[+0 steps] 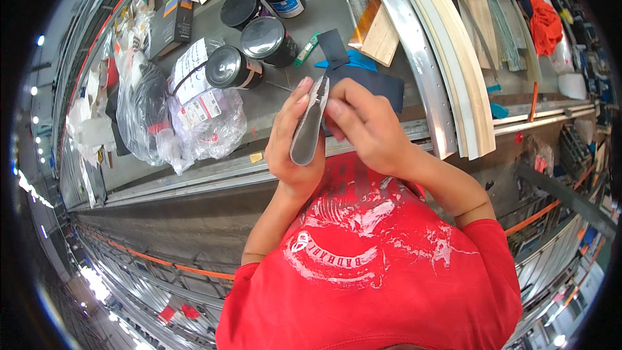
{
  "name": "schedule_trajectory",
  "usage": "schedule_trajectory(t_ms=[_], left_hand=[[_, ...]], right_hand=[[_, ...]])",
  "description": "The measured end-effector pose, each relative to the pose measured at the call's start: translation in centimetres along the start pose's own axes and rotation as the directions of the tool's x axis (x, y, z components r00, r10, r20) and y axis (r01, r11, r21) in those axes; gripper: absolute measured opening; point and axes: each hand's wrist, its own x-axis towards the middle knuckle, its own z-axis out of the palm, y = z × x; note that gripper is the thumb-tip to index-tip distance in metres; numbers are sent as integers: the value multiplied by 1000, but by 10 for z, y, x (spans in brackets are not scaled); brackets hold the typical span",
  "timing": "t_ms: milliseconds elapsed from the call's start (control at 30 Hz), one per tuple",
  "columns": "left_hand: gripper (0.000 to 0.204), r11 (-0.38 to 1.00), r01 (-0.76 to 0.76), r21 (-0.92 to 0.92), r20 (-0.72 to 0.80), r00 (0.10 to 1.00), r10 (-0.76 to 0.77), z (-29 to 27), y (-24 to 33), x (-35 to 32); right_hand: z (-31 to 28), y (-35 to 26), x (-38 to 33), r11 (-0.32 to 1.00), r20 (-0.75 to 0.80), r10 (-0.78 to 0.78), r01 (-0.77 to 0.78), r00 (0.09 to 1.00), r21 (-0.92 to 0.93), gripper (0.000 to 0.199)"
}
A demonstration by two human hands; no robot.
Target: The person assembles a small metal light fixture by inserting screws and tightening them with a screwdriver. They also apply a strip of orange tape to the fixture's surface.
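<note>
My left hand [285, 146] holds a long grey shoe insole [310, 123] upright on edge, fingers wrapped round its lower half. My right hand [363, 126] pinches the insole's upper edge from the right, thumb and fingers closed on it. Both hands are raised over the near edge of a grey workbench [272, 107]. Behind the hands lie dark blue sheet pieces [372, 81] and a bright blue scrap [355, 61].
Several round black-lidded tins [262, 37] stand at the back. Crumpled clear plastic bags [194, 123] with labels lie at the left. A wooden block [379, 39], a curved metal strip [421, 71] and pale boards [463, 71] lie at the right. A black box [173, 23] sits further back.
</note>
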Motion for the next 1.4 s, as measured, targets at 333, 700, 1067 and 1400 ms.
schedule_trajectory(t_ms=[333,700,1067,1400], left_hand=[[38,997,51,-52,-27,998,-52,9,-2,-4],[38,994,-87,61,43,995,85,5,-4,4],[38,988,101,115,-94,991,-90,-6,-11,6],[33,-66,685,-725,332,264,-905,-92,-108,-28]], right_hand=[[6,26,3,853,-131,-459,395,879,-342,14],[7,23,1,891,-146,-397,342,906,-300,20],[-39,36,16,455,444,219,-494,869,741,32],[-49,245,45,718,4,-191,143,982,-682,14]])
